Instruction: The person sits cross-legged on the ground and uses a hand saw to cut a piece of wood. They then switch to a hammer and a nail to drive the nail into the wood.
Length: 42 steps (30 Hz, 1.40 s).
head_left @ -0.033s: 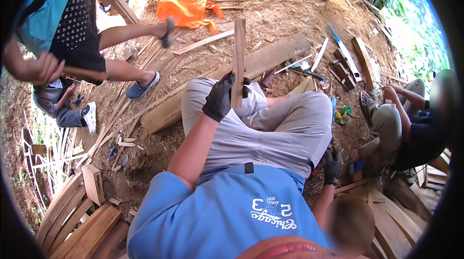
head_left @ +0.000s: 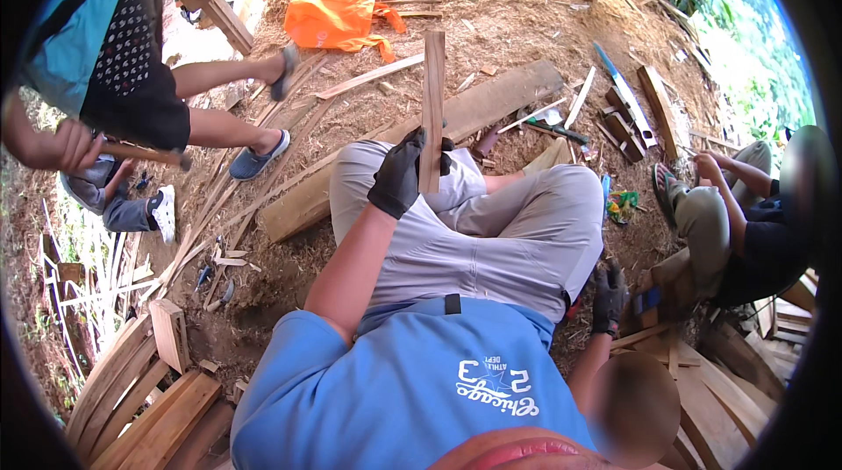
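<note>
In my gloved left hand a narrow wooden strip stands nearly upright. Dark glove fingers wrap round its lower part, above my crossed legs in light grey trousers. My right hand, also in a dark glove, is low beside my right hip. Its fingers look loosely stretched, with nothing visible in them. A small red thing shows between that hand and my leg, too hidden to name. Beyond my legs lies a long, thick plank on the shaving-covered ground.
A handsaw and wooden hand planes lie ahead to the right. Orange cloth is at the far side. At left a person grips a hammer-like tool; another person sits at right. Stacked boards fill the lower left.
The person at left has shifted: the raised foot moved left and the hand with the hammer-like tool went lower. My right hand moved very slightly; the wooden strip stays nearly in place.
</note>
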{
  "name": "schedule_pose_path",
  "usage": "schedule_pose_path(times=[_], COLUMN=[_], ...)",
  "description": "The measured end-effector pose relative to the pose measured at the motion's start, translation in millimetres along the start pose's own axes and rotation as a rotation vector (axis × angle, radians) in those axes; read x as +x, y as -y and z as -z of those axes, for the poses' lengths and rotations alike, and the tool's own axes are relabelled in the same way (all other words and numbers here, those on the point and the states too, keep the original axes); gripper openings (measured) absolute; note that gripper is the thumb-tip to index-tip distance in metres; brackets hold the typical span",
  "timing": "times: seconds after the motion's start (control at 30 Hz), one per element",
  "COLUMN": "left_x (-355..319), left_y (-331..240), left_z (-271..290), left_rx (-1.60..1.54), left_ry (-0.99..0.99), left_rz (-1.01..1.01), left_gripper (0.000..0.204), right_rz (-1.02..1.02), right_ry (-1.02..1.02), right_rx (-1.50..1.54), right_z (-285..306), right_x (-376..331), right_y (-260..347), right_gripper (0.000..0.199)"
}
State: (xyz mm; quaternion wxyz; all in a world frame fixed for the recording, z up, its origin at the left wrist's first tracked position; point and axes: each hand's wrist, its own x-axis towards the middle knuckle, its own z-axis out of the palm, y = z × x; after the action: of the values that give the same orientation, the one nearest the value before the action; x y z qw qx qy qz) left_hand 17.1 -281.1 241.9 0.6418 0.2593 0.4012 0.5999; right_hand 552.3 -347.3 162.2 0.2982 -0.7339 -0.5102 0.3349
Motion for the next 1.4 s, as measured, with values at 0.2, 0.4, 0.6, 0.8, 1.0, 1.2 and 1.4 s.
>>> schedule_pose_path(times=[0.2, 0.4, 0.6, 0.8, 1.0, 1.2, 1.4], left_x=[8.4, 5.1, 3.7, 15.0, 19.4, 25.1, 20.6], left_y=[6.4, 24.1, 26.2, 30.7, 28.9, 29.1, 28.4], left_z=[-1.8, 7.2, 3.8, 13.7, 18.4, 20.9, 20.8], left_rx=[-0.118, -0.070, -0.139, -0.082, -0.046, -0.038, -0.055], left_ry=[0.000, -0.018, -0.063, -0.085, -0.081, -0.087, -0.112], left_rz=[0.052, 0.101, 0.137, 0.133, 0.141, 0.145, 0.075], left_gripper=[0.058, 0.052, 0.047, 0.045, 0.049, 0.049, 0.052], right_rz=[0.158, 0.220, 0.208, 0.177, 0.100, 0.115, 0.121], right_ry=[-0.126, -0.137, -0.109, -0.082, -0.173, -0.162, -0.176], right_rx=[-0.170, -0.206, 0.023, 0.145, -0.038, -0.010, -0.082], right_z=[28.4, 29.7, 26.6, 35.9, 35.5, 38.4, 34.5], right_x=[-11.5, -16.6, -6.5, 1.4, -1.9, 3.3, 5.6], right_y=[102.7, 127.7, 116.6, 114.9, 147.0, 149.9, 159.7], right_gripper=[0.041, 0.036, 0.038, 0.044, 0.052, 0.056, 0.057])
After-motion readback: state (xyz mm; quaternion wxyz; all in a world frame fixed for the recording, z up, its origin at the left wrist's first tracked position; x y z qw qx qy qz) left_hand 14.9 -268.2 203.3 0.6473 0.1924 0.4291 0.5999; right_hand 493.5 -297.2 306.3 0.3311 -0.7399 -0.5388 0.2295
